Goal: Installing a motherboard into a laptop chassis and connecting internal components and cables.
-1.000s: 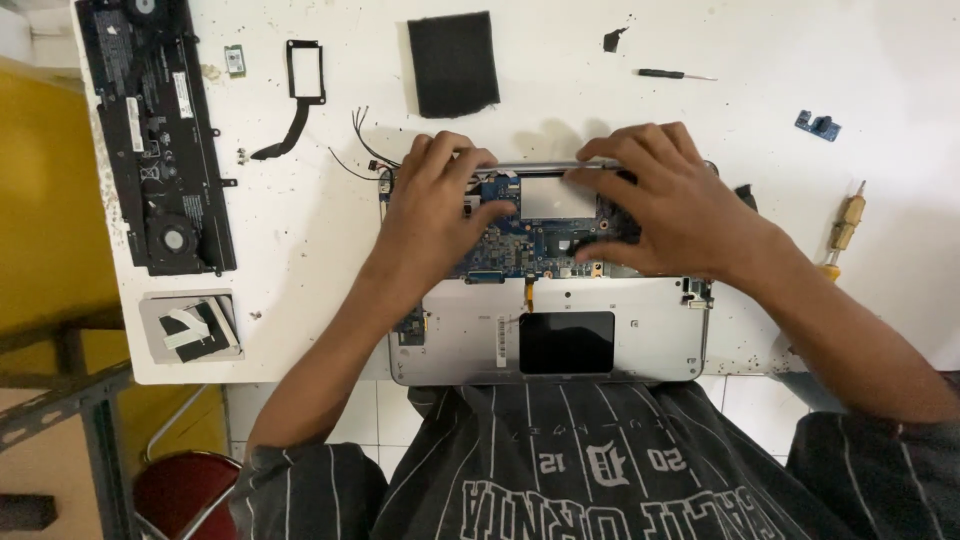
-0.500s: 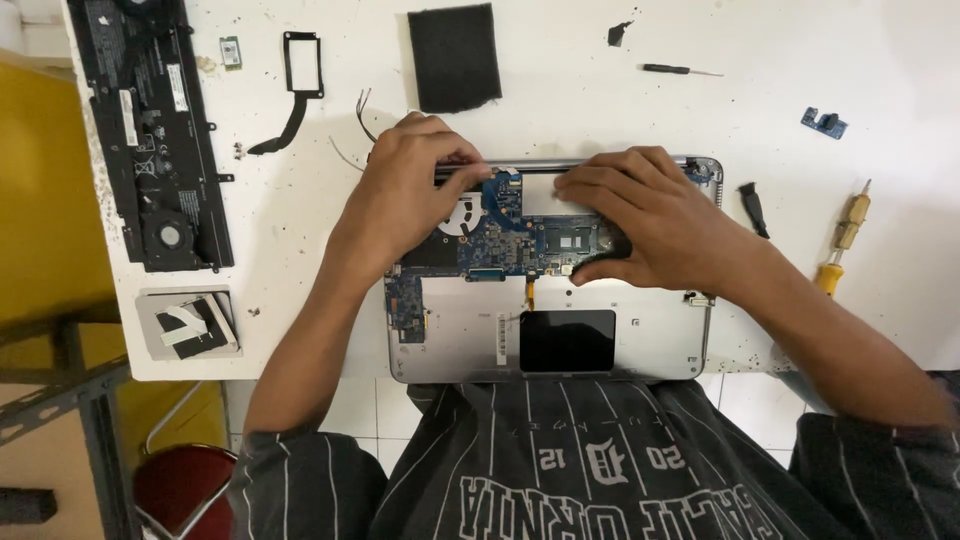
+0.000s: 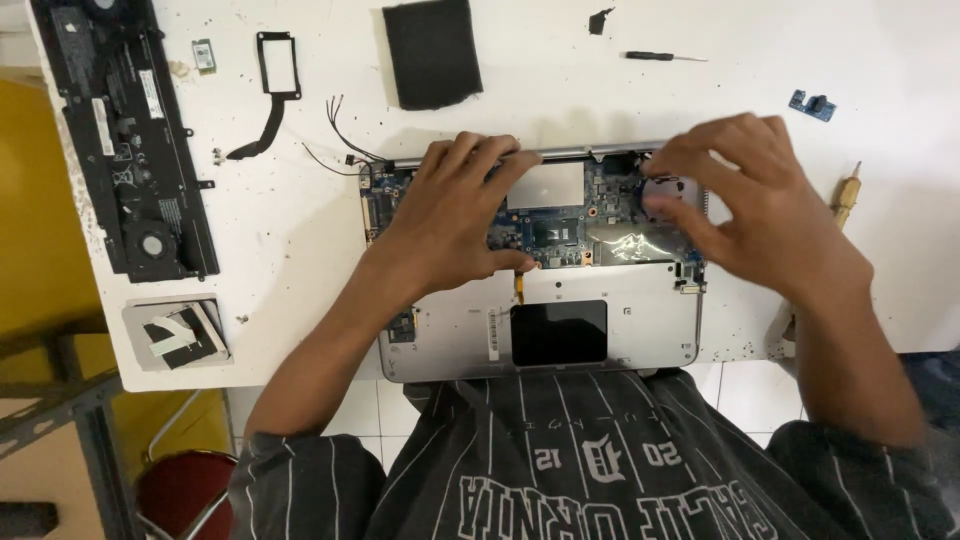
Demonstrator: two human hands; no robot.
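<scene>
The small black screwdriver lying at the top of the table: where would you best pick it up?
Take the small black screwdriver by its thicker black handle at the left end, coming straight down from above. It lies flat on the white table with bare surface around it, and its thin metal shaft on the right offers little to pinch.

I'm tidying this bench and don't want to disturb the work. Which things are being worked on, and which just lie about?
In hand:
- open laptop shell
- blue circuit board, under the left hand and right hand

Lying about:
- long black part
- black foam pad
- small screwdriver
- wooden-handled tool
- black frame
</scene>
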